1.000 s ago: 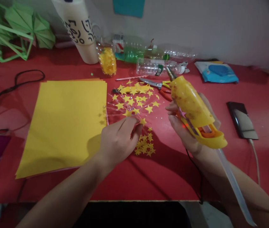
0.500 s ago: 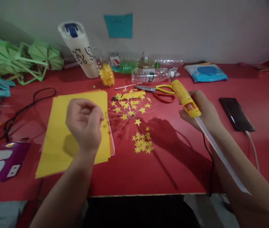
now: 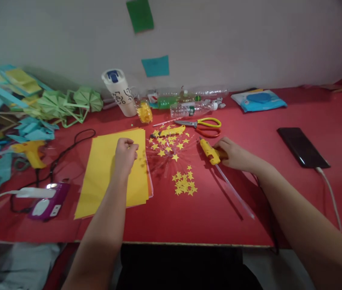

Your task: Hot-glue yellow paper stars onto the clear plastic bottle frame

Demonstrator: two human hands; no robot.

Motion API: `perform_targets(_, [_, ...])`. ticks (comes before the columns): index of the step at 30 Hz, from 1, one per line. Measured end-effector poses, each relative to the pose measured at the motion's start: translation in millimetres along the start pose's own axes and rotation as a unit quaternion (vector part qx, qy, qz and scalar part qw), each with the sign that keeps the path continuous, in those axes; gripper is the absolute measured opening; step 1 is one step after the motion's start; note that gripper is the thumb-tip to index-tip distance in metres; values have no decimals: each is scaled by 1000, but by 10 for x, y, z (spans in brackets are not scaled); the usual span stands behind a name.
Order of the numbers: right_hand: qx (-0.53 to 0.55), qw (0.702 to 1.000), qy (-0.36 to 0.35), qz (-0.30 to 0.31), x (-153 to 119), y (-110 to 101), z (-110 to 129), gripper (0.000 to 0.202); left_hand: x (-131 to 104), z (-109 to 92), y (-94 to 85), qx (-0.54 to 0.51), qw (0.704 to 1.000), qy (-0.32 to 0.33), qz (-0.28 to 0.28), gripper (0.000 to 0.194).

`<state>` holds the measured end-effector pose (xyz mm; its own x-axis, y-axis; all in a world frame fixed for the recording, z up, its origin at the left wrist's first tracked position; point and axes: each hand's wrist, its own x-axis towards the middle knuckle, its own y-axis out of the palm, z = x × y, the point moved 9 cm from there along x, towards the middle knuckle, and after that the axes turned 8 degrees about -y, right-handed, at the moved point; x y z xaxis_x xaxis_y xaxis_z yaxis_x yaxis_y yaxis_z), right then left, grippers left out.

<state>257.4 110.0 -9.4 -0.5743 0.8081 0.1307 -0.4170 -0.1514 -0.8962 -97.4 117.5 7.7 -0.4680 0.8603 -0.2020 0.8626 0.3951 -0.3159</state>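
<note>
My right hand (image 3: 230, 153) is closed round the handle of a yellow hot glue gun (image 3: 209, 152), held low over the red table. A long clear glue stick (image 3: 234, 192) juts from its back end. My left hand (image 3: 125, 155) hovers over a stack of yellow paper (image 3: 104, 177), fingers curled into a pinch; what they hold, if anything, is hidden. Between my hands lies a small pile of yellow paper stars (image 3: 184, 183). Behind it, more yellow stars (image 3: 168, 149) are spread on a clear plastic piece with thin splayed strips.
Scissors (image 3: 205, 125) and clear plastic bottles (image 3: 192, 108) lie behind the stars, near a white tumbler (image 3: 121, 94). To the right are a wipes pack (image 3: 259, 100) and a phone (image 3: 302, 147). Leftward are a second glue gun (image 3: 30, 152), a purple power strip (image 3: 50, 203) and folded paper shapes (image 3: 56, 104).
My right hand has lowered the glue gun toward the table and moved it inward. My left hand stays curled over the paper. The view has tilted up and shifted left.
</note>
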Motion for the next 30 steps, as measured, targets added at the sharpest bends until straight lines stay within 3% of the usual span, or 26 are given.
perform_targets(3, [-7,999,20,-26,5,-122,32,31,85,145,-17,-7,998,-63,30,19])
perform_targets(7, [27,991,93,-90,41,-332,201,18,20,280,224,2,980,-127,153,16])
perform_targets(9, [150,969,190,-49,47,-191,245,18,-74,308,379,-10,968,-143,208,16])
perform_targets(14, [202,962,180,36,271,144,672,26,-257,346,679,-49,941,-166,289,24])
perform_targets(18, [198,963,181,5,456,297,724,38,-302,359,820,-73,929,-168,322,32])
perform_targets(21, [209,960,183,-26,559,356,697,23,-318,352,882,-87,924,-164,334,38])
perform_targets(24, [210,959,173,-84,616,299,680,10,-349,335,913,-102,921,-154,342,38])
perform_targets(30, [229,947,129,-183,591,61,777,12,-419,303,920,-139,921,-122,342,41])
